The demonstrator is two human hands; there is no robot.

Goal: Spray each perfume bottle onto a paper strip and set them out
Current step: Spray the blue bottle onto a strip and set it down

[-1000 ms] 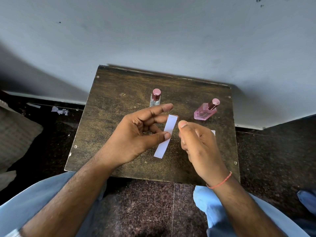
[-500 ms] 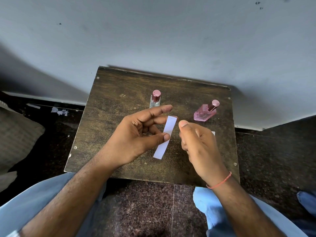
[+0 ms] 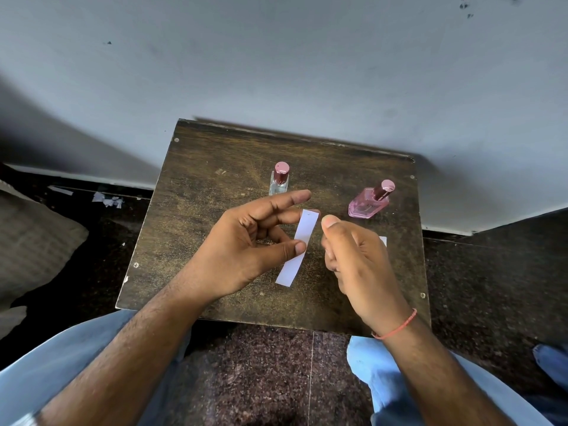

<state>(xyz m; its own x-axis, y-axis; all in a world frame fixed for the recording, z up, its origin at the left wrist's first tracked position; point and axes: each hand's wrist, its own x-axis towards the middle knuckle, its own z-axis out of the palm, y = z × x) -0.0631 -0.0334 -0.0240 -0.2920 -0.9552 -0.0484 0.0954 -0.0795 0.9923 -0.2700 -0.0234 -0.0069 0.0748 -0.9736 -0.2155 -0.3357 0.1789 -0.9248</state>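
A white paper strip [image 3: 297, 247] is pinched between the thumb and fingers of my left hand [image 3: 246, 250] above the middle of the small dark wooden table [image 3: 199, 210]. My right hand [image 3: 356, 265] hovers just right of the strip with its thumb up and fingers curled inward; nothing shows in it. A slim clear perfume bottle [image 3: 279, 179] with a maroon cap stands behind my left hand. A flat pink perfume bottle [image 3: 368, 204] with a pink cap stands at the right rear.
A corner of another white paper piece [image 3: 383, 241] peeks out behind my right hand. A grey wall rises directly behind the table. Paper scraps [image 3: 107, 199] lie on the dark floor at the left. My knees in light blue trousers flank the table's near edge.
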